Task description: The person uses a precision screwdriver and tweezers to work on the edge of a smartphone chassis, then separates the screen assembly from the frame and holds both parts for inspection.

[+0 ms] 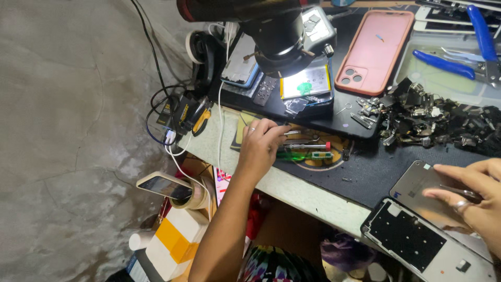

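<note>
My left hand [259,143] reaches across the desk [292,190], fingertips closing on a tool in the row of screwdrivers [305,148] on the black mat [376,167]. My right hand [472,196] presses flat on the grey phone back panel [417,188], tweezers [459,191] pinched between its fingers, just above the opened phone frame [417,237].

A pink phone case [374,49] is lying face down at the upper right of the frame, beside blue-handled pliers [467,47] in a clear tray. A black microscope head [276,36] is hanging at top centre. A phone [164,187] is resting on a tape roll [194,201] at lower left.
</note>
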